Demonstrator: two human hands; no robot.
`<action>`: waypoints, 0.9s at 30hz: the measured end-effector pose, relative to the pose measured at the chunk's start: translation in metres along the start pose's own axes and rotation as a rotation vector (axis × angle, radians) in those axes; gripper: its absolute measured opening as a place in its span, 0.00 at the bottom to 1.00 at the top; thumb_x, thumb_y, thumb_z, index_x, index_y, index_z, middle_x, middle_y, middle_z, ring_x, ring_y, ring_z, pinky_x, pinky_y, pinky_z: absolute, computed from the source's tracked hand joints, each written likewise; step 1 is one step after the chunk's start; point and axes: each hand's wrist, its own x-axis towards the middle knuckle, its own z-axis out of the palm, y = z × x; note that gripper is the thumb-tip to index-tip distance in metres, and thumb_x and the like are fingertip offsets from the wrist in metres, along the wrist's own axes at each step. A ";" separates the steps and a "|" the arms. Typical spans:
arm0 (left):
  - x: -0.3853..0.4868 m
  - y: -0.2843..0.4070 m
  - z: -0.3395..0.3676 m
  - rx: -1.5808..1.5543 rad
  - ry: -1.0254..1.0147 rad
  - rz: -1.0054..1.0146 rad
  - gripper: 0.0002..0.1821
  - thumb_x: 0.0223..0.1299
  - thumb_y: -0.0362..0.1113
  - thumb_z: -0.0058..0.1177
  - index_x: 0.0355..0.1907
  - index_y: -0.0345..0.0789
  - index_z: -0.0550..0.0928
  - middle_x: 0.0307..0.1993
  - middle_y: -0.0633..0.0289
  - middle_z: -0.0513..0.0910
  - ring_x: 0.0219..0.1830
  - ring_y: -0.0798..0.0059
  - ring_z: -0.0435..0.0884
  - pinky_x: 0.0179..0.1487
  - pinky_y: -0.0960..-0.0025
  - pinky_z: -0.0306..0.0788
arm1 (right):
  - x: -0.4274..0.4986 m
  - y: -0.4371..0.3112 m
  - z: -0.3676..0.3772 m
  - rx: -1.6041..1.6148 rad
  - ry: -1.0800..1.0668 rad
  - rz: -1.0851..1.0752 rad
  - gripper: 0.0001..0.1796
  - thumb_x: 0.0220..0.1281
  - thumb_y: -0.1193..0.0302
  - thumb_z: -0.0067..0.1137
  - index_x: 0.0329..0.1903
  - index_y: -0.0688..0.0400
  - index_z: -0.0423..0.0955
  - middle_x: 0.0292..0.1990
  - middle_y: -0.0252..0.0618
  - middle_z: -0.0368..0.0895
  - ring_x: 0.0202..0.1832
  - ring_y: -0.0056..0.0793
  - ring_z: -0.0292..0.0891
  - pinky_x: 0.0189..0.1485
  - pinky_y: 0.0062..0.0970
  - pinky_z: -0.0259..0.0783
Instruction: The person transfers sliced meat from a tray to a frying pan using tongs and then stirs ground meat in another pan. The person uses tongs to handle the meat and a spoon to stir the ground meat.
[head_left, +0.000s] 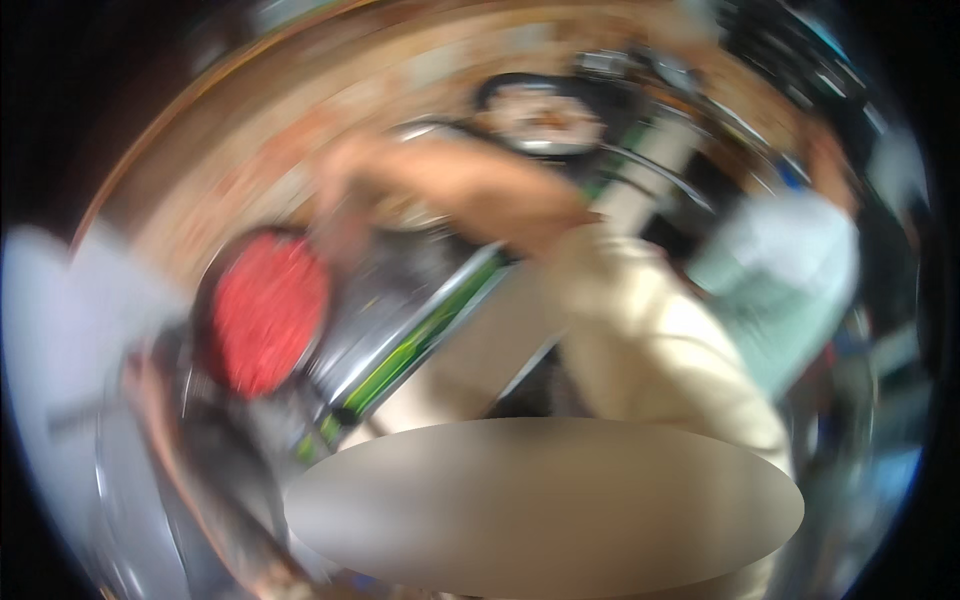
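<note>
Motion blur softens the whole view. My right arm, in a cream sleeve, reaches across the stove, and my right hand (341, 206) hangs between a pan of red food (270, 315) and a partly hidden pan with pale contents (409, 212). Its fingers are too smeared to show a grip. At the far left my left hand (142, 379) is beside the dark pan area, left of the red food; whether it holds anything is unclear. The stove (405, 274) has a green front strip (424, 337).
Further back is a black pan with pale food (540, 120), its handle pointing right. A co-worker in a light green and white shirt (787, 277) stands at the right, one arm towards the counter. A brick-patterned wall surface (300, 135) runs behind the stove.
</note>
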 end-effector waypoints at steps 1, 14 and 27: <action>0.013 -0.011 0.013 -0.131 0.036 -0.020 0.10 0.68 0.37 0.55 0.43 0.32 0.80 0.35 0.59 0.83 0.33 0.75 0.82 0.35 0.74 0.75 | -0.012 -0.006 0.018 0.035 0.062 0.043 0.21 0.55 0.56 0.64 0.51 0.48 0.81 0.53 0.42 0.82 0.57 0.41 0.75 0.58 0.43 0.71; 0.029 0.011 0.014 0.253 -0.262 0.406 0.04 0.70 0.35 0.52 0.42 0.38 0.76 0.36 0.62 0.82 0.30 0.80 0.76 0.33 0.77 0.71 | 0.022 -0.031 0.005 -0.072 -0.005 0.043 0.31 0.49 0.50 0.67 0.54 0.54 0.81 0.59 0.44 0.78 0.61 0.41 0.73 0.61 0.42 0.68; -0.024 0.081 0.064 0.442 -0.052 0.445 0.08 0.66 0.38 0.55 0.39 0.35 0.80 0.27 0.66 0.81 0.30 0.79 0.79 0.33 0.73 0.71 | 0.031 -0.077 0.019 -0.211 0.259 0.070 0.21 0.53 0.52 0.63 0.41 0.55 0.84 0.41 0.47 0.86 0.44 0.43 0.82 0.47 0.41 0.78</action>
